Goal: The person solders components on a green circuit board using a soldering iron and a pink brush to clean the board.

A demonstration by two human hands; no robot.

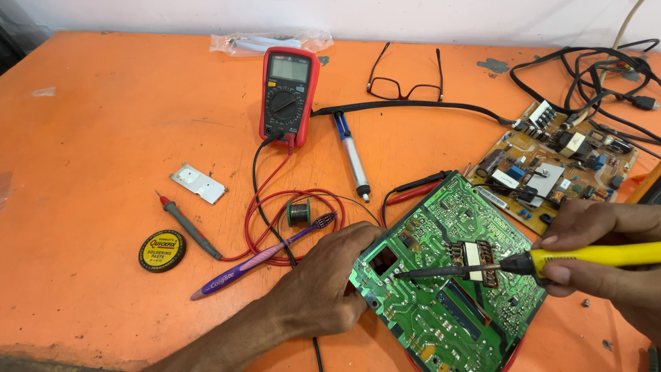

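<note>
A green circuit board (pixel 447 310) lies tilted on the orange table (pixel 103 138) at the lower right. My left hand (pixel 323 282) rests on the board's left edge and steadies it. My right hand (pixel 606 255) grips a yellow-handled soldering iron (pixel 592 256). Its dark tip (pixel 403 274) reaches left across the board and touches a spot near a square cutout (pixel 381 261). A small transformer (pixel 475 258) stands on the board just under the iron's shaft.
A red multimeter (pixel 288 93) with red and black leads, a solder spool (pixel 299 212), a purple toothbrush (pixel 261 258), a round paste tin (pixel 162 250), a desoldering pump (pixel 352 155), glasses (pixel 406 72), a brown circuit board (pixel 551 165) and black cables (pixel 592 76) lie around.
</note>
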